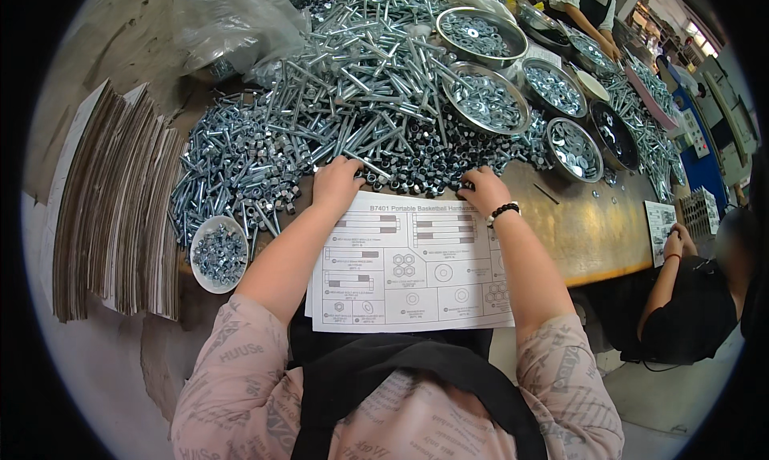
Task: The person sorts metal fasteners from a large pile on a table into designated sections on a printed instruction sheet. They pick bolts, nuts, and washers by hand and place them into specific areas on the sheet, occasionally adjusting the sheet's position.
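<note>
A heap of shiny bolts [352, 83] spreads over the table in front of me, with a band of dark-lined nuts [424, 159] along its near edge. My left hand [336, 184] is at that edge, its fingers curled in among the nuts beside a loose bolt [370, 167]. Farther right, my right hand [485, 191], with a dark bead bracelet at the wrist, has its fingers bent together against the nuts. What either hand's fingertips grip is hidden. Between my forearms lies a printed sheet [412, 288] with drawings of bolts, nuts and washers, atop other paper.
A white bowl [219, 284] of small hardware stands left, by tall stacks of cardboard [112, 211]. Metal bowls [525, 115] of washers fill the right side. Clear plastic bags [232, 23] lie far left. One co-worker [697, 300] sits right, holding a sheet; another [589, 11] works far right.
</note>
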Demonstrator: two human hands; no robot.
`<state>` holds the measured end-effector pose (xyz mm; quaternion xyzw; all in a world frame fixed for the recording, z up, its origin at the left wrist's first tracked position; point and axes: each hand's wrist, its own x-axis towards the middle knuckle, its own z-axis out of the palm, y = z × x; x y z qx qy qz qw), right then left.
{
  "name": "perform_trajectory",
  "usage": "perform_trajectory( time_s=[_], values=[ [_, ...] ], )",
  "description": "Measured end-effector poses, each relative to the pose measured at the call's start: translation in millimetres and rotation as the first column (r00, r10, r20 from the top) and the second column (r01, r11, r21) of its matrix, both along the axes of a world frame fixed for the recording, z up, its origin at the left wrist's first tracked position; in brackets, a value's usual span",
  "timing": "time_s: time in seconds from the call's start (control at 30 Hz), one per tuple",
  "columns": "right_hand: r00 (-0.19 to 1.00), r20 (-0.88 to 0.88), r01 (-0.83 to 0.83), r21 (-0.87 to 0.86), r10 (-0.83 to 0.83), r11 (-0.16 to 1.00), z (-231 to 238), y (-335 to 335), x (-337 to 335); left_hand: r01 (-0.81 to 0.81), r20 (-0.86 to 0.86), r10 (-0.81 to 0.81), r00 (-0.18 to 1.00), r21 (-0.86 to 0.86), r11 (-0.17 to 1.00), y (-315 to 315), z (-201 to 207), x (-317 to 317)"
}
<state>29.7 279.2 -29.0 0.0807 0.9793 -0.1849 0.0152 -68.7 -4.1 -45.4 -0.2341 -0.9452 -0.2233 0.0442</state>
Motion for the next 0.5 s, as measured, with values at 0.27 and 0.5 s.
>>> perform_trajectory(
  time_s=[0.27, 0.5],
  values=[
    [0.980, -0.015, -0.190, 0.246, 0.200, 0.950, -2, 10, -2, -0.028, 0.004, 0.028, 1.000, -0.066, 0.997, -1, 1, -3],
    [0.981, -0.065, -0.179, 0.060, 0.183, 0.982, -14, 18, -5, -0.037, -0.022, 0.035, 0.999, -0.086, 0.996, 2, 19, 2]
  ],
)
